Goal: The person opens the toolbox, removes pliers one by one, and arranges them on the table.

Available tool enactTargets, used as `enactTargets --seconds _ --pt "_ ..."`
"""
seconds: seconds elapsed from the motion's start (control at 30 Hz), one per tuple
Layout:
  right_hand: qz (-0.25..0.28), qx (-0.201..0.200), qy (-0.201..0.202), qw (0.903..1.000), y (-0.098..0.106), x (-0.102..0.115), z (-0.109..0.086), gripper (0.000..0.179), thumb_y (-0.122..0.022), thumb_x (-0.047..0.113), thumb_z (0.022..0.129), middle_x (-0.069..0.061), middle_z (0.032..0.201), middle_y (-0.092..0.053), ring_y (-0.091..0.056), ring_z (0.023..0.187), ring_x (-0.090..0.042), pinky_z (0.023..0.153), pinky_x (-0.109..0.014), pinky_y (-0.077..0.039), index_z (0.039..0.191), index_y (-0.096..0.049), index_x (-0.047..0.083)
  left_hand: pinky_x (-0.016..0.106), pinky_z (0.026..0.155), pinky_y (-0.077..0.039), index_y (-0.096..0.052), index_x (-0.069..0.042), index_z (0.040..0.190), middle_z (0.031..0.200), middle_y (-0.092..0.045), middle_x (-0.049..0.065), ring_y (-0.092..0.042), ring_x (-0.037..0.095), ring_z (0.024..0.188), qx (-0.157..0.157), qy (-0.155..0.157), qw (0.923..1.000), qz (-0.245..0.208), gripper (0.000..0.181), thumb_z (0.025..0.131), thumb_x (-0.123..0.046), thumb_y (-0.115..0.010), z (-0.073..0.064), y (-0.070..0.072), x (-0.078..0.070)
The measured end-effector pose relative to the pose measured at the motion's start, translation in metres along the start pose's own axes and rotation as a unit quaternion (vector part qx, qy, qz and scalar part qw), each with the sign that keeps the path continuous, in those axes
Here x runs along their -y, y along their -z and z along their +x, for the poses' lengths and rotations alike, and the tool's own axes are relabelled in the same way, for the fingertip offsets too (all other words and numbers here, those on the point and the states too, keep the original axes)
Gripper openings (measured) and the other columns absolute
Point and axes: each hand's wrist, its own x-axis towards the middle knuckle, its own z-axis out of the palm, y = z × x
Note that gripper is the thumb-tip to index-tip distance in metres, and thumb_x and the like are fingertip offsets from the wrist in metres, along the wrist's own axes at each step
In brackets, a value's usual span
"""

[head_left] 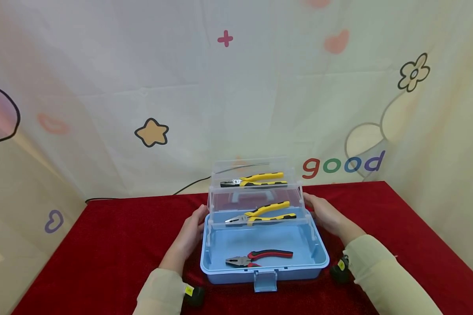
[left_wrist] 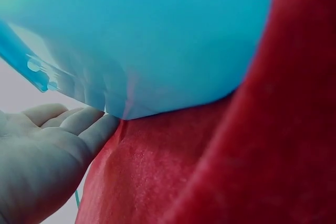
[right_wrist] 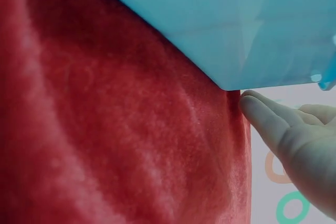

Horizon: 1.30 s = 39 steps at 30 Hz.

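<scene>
A light-blue plastic toolbox (head_left: 224,278) stands with its lid up and its front latch (head_left: 265,282) hanging down. My left hand (head_left: 191,232) is at its left side, fingers straight, fingertips right at the lower back corner in the left wrist view. On the opposite side my right hand (head_left: 328,214) mirrors it, with straight fingers near the box's rear corner. Red-and-black combination pliers (head_left: 271,253) lie in the bottom of the box. Yellow-and-black pliers (head_left: 269,209) rest in the lower clear tray, and another yellow-and-black pair (head_left: 262,177) in the upper one.
Dark red cloth (head_left: 134,245) covers the table. Behind it hangs a pale curtain (head_left: 252,96) printed with stars, flowers and the word "good". A thin black cable (head_left: 191,186) runs along the back edge, left of the box and behind it.
</scene>
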Motion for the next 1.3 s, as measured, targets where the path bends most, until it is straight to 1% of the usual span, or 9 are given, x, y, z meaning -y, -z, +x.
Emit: enactTargets --seconds 0.13,0.27,0.47,0.63,0.8,0.93,1.03,1.17,1.3 --pt "-0.004 -0.006 -0.011 0.9999 0.000 -0.001 -0.002 0.068 -0.033 0.056 0.096 -0.013 0.157 -0.018 -0.034 0.136 -0.044 0.102 -0.052 -0.042 0.153 -0.013 0.023 0.051 0.111 -0.031 -0.031 -0.018 0.148 0.155 -0.027 0.008 -0.035 0.035 0.138 -0.001 -0.002 1.0000 -0.009 0.074 0.090 -0.063 -0.038 -0.003 -0.001 0.001" --pt "-0.011 -0.012 -0.014 0.9998 0.001 -0.002 -0.003 0.070 -0.035 0.057 0.095 -0.014 0.157 -0.019 -0.036 0.135 -0.043 0.101 -0.051 -0.043 0.153 -0.015 0.022 0.051 0.111 -0.031 -0.029 -0.017 0.149 0.155 -0.026 0.009 -0.034 0.035 0.138 -0.006 0.002 1.0000 -0.006 0.073 0.092 -0.061 -0.038 -0.007 -0.002 0.002" --pt "-0.016 -0.015 -0.003 0.9998 0.001 -0.001 -0.005 0.074 -0.034 0.058 0.095 -0.016 0.157 -0.019 -0.036 0.134 -0.044 0.102 -0.053 -0.041 0.153 -0.014 0.017 0.050 0.111 -0.031 -0.026 -0.011 0.149 0.155 -0.025 0.013 -0.033 0.037 0.138 -0.007 -0.004 0.9999 -0.010 0.070 0.095 -0.054 -0.036 -0.011 -0.001 0.001" --pt "-0.024 -0.020 0.002 0.9995 0.001 0.000 -0.007 0.077 -0.036 0.060 0.094 -0.017 0.156 -0.021 -0.036 0.135 -0.043 0.103 -0.051 -0.041 0.153 -0.015 0.015 0.050 0.109 -0.034 -0.028 -0.005 0.148 0.152 -0.032 0.017 -0.037 0.037 0.136 -0.016 -0.021 0.9996 -0.014 0.068 0.097 -0.049 -0.039 -0.013 -0.001 0.003" --pt "-0.042 -0.031 0.006 0.9986 0.004 0.004 -0.009 0.078 -0.038 0.060 0.093 -0.019 0.154 -0.025 -0.038 0.134 -0.043 0.101 -0.049 -0.043 0.152 -0.017 0.013 0.050 0.105 -0.040 -0.033 -0.003 0.146 0.148 -0.038 0.019 -0.044 0.037 0.131 -0.038 -0.047 0.9978 0.028 0.063 0.095 -0.038 -0.050 -0.018 -0.003 0.004" --pt "-0.056 -0.042 0.016 0.9974 0.007 0.008 -0.012 0.077 -0.041 0.058 0.093 -0.020 0.152 -0.030 -0.043 0.131 -0.041 0.099 -0.046 -0.046 0.151 -0.021 0.011 0.050 0.100 -0.045 -0.035 -0.005 0.145 0.145 -0.042 0.018 -0.046 0.037 0.128 -0.050 -0.049 0.9935 0.089 0.072 0.087 -0.038 -0.064 -0.025 -0.004 0.000" --pt "-0.068 -0.053 0.030 0.9959 0.009 0.012 -0.015 0.075 -0.043 0.054 0.094 -0.021 0.150 -0.033 -0.045 0.129 -0.040 0.100 -0.046 -0.046 0.150 -0.023 0.008 0.048 0.092 -0.052 -0.036 -0.006 0.144 0.141 -0.046 0.018 -0.051 0.037 0.123 -0.052 -0.051 0.9894 0.125 0.079 0.081 -0.036 -0.071 -0.031 -0.003 -0.003" --pt "-0.094 -0.068 0.053 0.9919 0.012 0.020 -0.019 0.069 -0.045 0.046 0.096 -0.023 0.149 -0.032 -0.046 0.128 -0.040 0.100 -0.047 -0.044 0.149 -0.025 0.006 0.045 0.084 -0.056 -0.036 -0.003 0.144 0.138 -0.049 0.018 -0.056 0.035 0.115 -0.044 -0.052 0.9880 0.139 0.077 0.080 -0.025 -0.074 -0.038 -0.002 -0.006" --pt "-0.127 -0.092 0.074 0.9848 0.015 0.033 -0.022 0.064 -0.045 0.041 0.098 -0.025 0.147 -0.035 -0.048 0.126 -0.042 0.099 -0.048 -0.045 0.147 -0.028 0.005 0.044 0.078 -0.058 -0.036 0.000 0.143 0.134 -0.052 0.020 -0.061 0.031 0.106 -0.032 -0.057 0.9859 0.154 0.074 0.080 -0.014 -0.072 -0.044 -0.003 -0.009"
